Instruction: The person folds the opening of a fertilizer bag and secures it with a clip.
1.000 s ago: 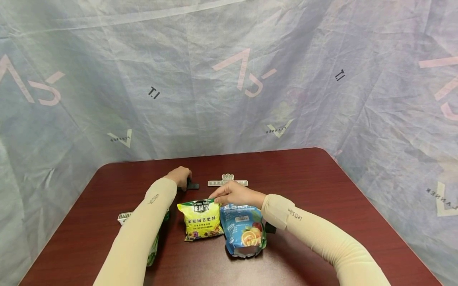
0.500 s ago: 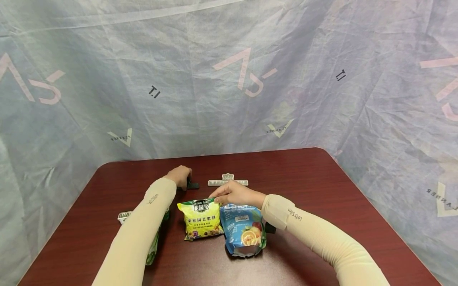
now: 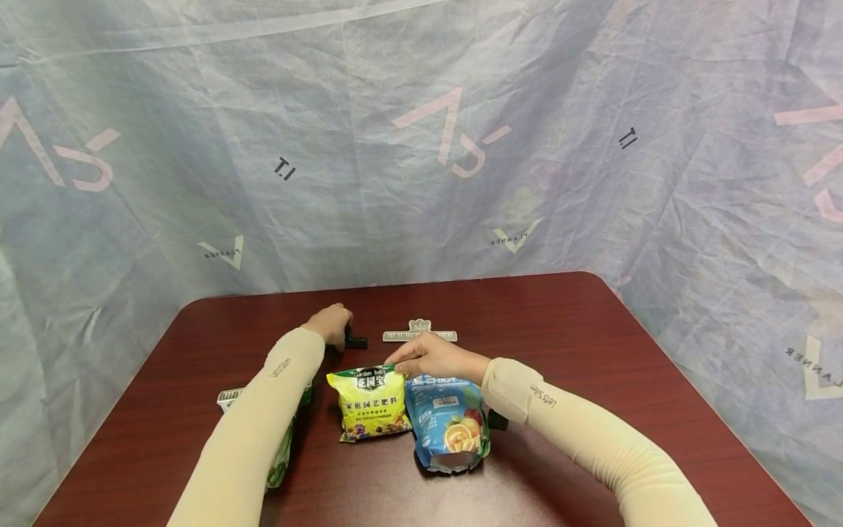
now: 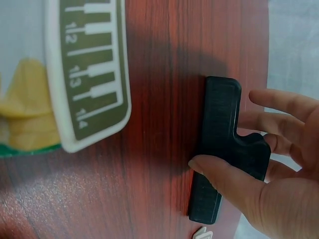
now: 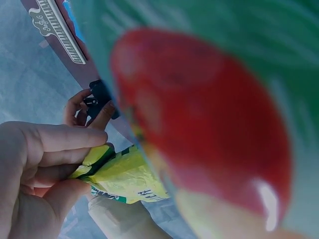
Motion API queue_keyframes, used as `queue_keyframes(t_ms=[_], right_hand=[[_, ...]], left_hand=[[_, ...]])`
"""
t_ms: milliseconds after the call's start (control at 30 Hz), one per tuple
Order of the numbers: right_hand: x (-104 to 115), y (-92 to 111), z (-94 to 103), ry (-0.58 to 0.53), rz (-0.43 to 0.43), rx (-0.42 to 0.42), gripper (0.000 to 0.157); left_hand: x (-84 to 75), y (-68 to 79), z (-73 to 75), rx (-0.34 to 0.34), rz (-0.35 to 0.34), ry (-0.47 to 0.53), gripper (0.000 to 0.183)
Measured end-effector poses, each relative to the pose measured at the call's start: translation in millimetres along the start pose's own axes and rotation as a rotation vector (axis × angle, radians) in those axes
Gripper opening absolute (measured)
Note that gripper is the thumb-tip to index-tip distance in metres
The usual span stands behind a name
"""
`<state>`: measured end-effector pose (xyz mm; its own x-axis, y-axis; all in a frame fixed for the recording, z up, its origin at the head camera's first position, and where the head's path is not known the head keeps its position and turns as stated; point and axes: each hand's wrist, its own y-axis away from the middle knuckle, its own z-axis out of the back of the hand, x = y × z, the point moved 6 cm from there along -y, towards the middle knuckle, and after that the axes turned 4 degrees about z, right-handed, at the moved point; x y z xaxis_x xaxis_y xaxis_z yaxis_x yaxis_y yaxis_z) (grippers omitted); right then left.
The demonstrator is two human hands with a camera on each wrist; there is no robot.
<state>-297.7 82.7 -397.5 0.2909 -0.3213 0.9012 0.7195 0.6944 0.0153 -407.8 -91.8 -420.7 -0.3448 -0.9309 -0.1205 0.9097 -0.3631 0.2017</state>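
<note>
Left hand (image 3: 329,326) grips the black clip (image 4: 223,147); right hand (image 3: 435,357) pinches the yellow bag (image 3: 372,407) by its top, best held flat.

Table (image 3: 560,315): dark red, grained, far corners rounded. White clip (image 3: 419,337) near far edge. Yellow packet (image 3: 370,410), blue pouch (image 3: 448,421) midway between side edges; green bag (image 3: 282,457) nearer left edge. Black clip (image 4: 219,134) toward far edge, contact unclear.

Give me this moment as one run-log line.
left grip: around black clip | right grip: pinching top right corner of yellow bag | blue bag: right of yellow bag | pale clip: on table, beyond blue bag
</note>
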Motion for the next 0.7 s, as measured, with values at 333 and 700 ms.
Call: queue_keyframes(t_ms=[333, 700], right_hand=[[0.8, 0.5, 0.1, 0.008, -0.001, -0.005, 0.022], [0.8, 0.5, -0.3, 0.012, -0.008, -0.006, 0.022]], left_hand=[[-0.3, 2.7, 2.0, 0.015, -0.02, 0.005, 0.029], [0.1, 4.5, 5.4, 0.049, 0.006, 0.04, 0.033]])
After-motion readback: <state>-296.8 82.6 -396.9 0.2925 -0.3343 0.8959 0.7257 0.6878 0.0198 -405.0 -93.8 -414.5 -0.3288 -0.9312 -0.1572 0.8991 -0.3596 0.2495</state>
